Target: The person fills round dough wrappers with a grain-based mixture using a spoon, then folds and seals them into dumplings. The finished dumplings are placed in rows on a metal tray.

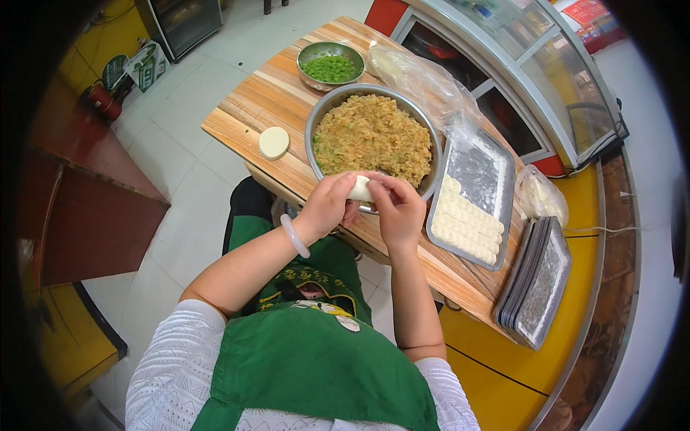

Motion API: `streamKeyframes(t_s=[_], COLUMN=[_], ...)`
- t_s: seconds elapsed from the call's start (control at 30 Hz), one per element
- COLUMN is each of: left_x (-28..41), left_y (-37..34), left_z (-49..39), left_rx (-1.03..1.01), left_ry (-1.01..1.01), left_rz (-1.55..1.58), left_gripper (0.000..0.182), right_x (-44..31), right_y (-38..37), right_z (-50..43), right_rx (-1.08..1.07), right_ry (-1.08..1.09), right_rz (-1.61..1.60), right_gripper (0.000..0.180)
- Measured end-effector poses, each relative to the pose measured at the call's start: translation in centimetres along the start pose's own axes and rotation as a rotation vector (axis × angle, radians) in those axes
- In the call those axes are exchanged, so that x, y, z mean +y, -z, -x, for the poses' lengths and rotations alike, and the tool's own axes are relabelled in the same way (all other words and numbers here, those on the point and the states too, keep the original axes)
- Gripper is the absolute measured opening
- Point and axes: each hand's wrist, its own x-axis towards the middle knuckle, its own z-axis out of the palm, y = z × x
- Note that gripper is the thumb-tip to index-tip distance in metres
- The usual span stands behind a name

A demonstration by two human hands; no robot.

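Observation:
Both of my hands meet over the near rim of a large metal bowl (309, 145) of chopped, yellowish filling (372, 134). Between them is a folded dumpling (360, 189) of white dough. My left hand (329, 202) grips its left end, and my right hand (398, 207) pinches its right end with thumb and fingers. Left of the bowl, a stack of round dough wrappers (274, 143) lies on the wooden table. To the right, rows of white dumplings (466, 226) fill the near part of a floured metal tray (480, 167).
A smaller metal bowl of chopped greens (331, 68) stands beyond the large one. Beside it lies a clear plastic bag (420, 81) across the table (248, 108). A stack of metal trays (533, 285) and another plastic bag (542, 196) are at the right. A glass display case (517, 59) stands behind.

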Motion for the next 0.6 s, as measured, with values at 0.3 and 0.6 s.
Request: streamKeyframes(t_s=[0.3,0.6], left_x=[0.0,1.4], left_y=[-0.2,-2.5], left_z=[0.0,-0.2], left_rx=[-0.023,0.279], left_ry=[0.059,0.222], left_rz=[-0.007,0.373], left_gripper=[0.037,0.026], right_x=[-1.1,0.2], right_y=[-0.1,0.4], right_z=[0.3,-0.5], right_rx=[0.055,-0.014], right_ry=[0.251,-0.053], right_rz=[0.337,-0.160], right_gripper=[0.009,0.026])
